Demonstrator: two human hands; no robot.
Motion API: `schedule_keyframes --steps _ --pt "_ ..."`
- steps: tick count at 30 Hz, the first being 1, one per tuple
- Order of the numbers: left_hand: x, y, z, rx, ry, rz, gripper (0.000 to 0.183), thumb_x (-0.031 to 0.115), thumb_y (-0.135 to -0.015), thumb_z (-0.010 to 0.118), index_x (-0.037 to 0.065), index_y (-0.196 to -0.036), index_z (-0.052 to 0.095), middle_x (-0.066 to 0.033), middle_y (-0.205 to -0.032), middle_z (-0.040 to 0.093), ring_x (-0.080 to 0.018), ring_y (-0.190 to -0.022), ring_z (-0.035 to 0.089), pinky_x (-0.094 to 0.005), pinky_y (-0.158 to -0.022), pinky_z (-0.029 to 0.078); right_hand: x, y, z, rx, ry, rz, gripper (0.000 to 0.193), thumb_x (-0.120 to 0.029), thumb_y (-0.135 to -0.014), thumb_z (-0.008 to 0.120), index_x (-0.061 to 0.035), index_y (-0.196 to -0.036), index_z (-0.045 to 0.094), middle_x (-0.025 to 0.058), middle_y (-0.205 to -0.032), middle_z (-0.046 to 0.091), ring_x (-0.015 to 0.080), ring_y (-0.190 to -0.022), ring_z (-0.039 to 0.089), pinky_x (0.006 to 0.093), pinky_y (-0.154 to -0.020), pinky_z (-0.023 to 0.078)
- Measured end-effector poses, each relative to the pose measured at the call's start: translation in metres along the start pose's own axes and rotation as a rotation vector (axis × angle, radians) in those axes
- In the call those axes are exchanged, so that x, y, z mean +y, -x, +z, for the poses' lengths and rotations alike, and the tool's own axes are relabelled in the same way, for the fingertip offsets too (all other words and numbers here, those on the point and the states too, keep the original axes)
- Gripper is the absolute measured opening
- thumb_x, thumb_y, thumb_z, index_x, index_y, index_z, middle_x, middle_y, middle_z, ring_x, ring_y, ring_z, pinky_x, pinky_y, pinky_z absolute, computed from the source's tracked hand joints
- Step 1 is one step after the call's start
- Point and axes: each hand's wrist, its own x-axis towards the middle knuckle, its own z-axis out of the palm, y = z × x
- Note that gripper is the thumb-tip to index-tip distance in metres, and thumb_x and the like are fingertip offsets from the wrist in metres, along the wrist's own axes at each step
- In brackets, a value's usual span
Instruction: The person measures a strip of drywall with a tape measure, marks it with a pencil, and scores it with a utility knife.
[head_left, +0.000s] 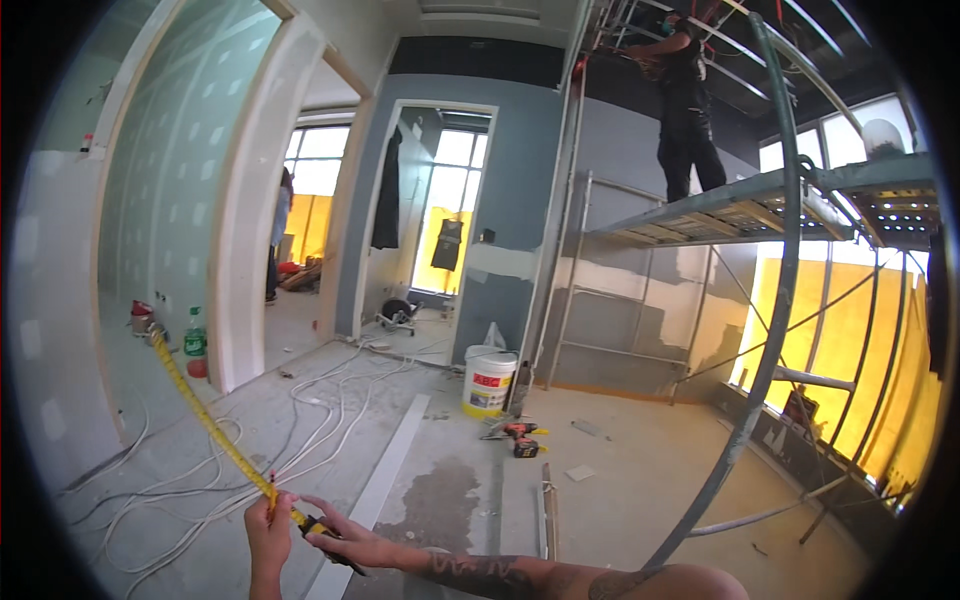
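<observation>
My right hand (pixel 345 540) is wrapped round the dark case of a tape measure (pixel 318 528). From it the yellow tape blade (pixel 205 418) runs out long, up and to the left, ending above the floor near the left doorway. Beside the case, my left hand (pixel 268 535) is closed at the blade, with a slim red pencil (pixel 273 487) upright between its fingers. Whether its fingers also pinch the blade is hard to tell. A long white strip (pixel 385 470) lies on the floor just beyond both hands.
White cables (pixel 310 430) tangle across the floor ahead. A white bucket (pixel 488 380) and a cordless drill (pixel 522 438) stand farther on. At right rises scaffolding (pixel 785 260), with a person (pixel 690 120) on its platform. A green bottle (pixel 195 335) stands by the left doorway.
</observation>
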Motion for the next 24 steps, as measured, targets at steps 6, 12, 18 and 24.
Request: schedule_keyframes --steps 6,12,18,24 --pt "-0.027 0.002 0.025 0.144 0.4 -0.071 0.032 0.025 -0.098 0.051 -0.001 -0.084 0.062 -0.0049 -0.074 0.061 -0.0094 -0.064 0.054 -0.0251 -0.057 0.043 -0.01 -0.02 0.001 0.119 0.045 -0.102 0.076 -0.04 -0.096 0.056 -0.0165 -0.151 0.009 0.0177 -0.123 0.049 0.0224 -0.107 0.054 0.0346 -0.09 0.046" --pt "-0.002 -0.008 -0.008 0.256 0.462 0.003 0.03 0.027 -0.099 0.049 0.002 -0.086 0.057 -0.0084 -0.068 0.061 -0.0128 -0.059 0.059 -0.0244 -0.056 0.046 -0.01 -0.023 -0.027 -0.004 -0.122 0.008 0.06 -0.044 -0.097 0.052 -0.0154 -0.145 0.031 0.009 -0.111 0.055 0.017 -0.102 0.055 0.0303 -0.073 0.052" --pt "0.033 -0.011 -0.046 0.242 0.358 0.249 0.028 0.024 -0.099 0.049 0.001 -0.085 0.056 -0.0078 -0.066 0.06 -0.0132 -0.058 0.059 -0.0253 -0.054 0.047 0.168 -0.007 -0.092 0.088 0.907 0.006 0.036 -0.029 -0.093 0.056 -0.0064 -0.12 0.058 0.0141 -0.089 0.066 0.0251 -0.079 0.062 0.0378 -0.074 0.05" --pt "0.018 -0.012 -0.057 0.274 0.349 0.218 0.03 0.026 -0.099 0.05 0.002 -0.083 0.056 -0.0059 -0.063 0.057 -0.0141 -0.055 0.059 -0.0259 -0.053 0.047 0.144 0.008 -0.077 -0.223 0.942 0.384 0.048 -0.031 -0.084 0.062 -0.0134 -0.128 0.053 0.0201 -0.113 0.063 0.0354 -0.104 0.061 0.0497 -0.09 0.047"
